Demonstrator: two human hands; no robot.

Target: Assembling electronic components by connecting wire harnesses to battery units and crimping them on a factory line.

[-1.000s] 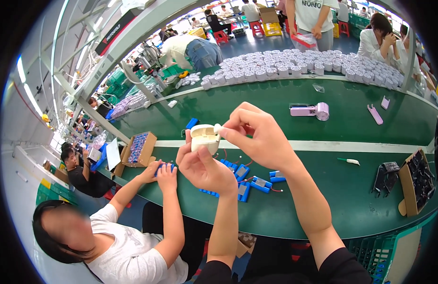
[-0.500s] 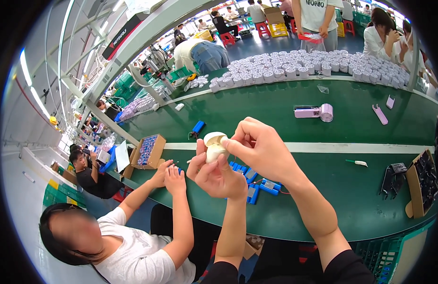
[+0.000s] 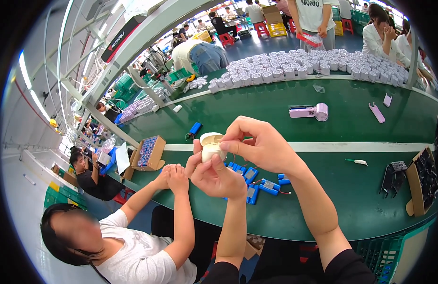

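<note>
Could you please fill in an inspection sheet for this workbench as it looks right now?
Surface: green bench, white stripe along it.
Job's things: small white round housing, held up.
Clutter: blue battery packs, pink tool, rows of white cups, cardboard boxes.
Hands: left hand cups the housing from below; right hand pinches at its rim.
Cables: thin leads on the battery packs.
Surroundings: seated co-worker at left, others beyond.

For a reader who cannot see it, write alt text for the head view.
Both hands, left hand and right hand, hold a small white shell above a green workbench strewn with blue battery packs. A seated co-worker rests hands on its edge.
</note>
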